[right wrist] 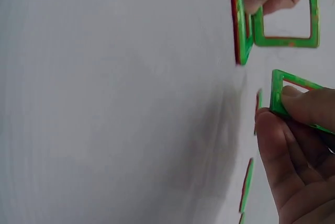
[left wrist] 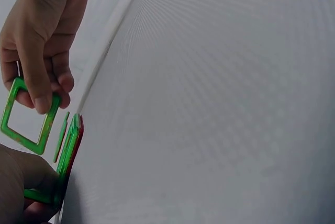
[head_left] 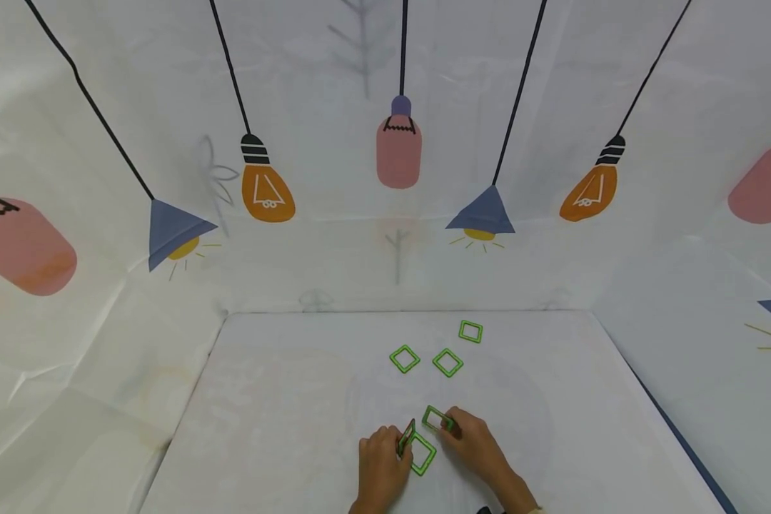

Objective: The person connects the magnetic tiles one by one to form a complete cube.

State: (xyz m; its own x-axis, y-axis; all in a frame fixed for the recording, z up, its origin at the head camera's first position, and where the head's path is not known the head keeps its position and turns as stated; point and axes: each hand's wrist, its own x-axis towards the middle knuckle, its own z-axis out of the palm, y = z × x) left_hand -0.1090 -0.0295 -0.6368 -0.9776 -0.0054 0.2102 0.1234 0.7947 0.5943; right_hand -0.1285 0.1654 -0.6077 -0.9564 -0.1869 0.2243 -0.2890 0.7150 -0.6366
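My left hand [head_left: 384, 462] pinches a green square magnetic tile [head_left: 407, 437] that stands on edge. A second green square tile [head_left: 429, 462] lies at its right, and in the right wrist view the standing tile [right wrist: 314, 14] meets the flat one [right wrist: 241, 35] along an edge. Just to the right, my right hand [head_left: 474, 442] holds another green square tile [head_left: 426, 415] between thumb and fingers. The left wrist view shows this tile [left wrist: 46, 132] tilted, apart from the left hand's pair. Open centres and reddish edges mark the tiles.
Farther back on the white table [head_left: 283, 400] lie three more green square tiles, one at left [head_left: 398, 365], one in the middle [head_left: 440, 369] and one at the back right [head_left: 470, 340]. A white sheet printed with lamps [head_left: 398, 153] rises behind and at both sides.
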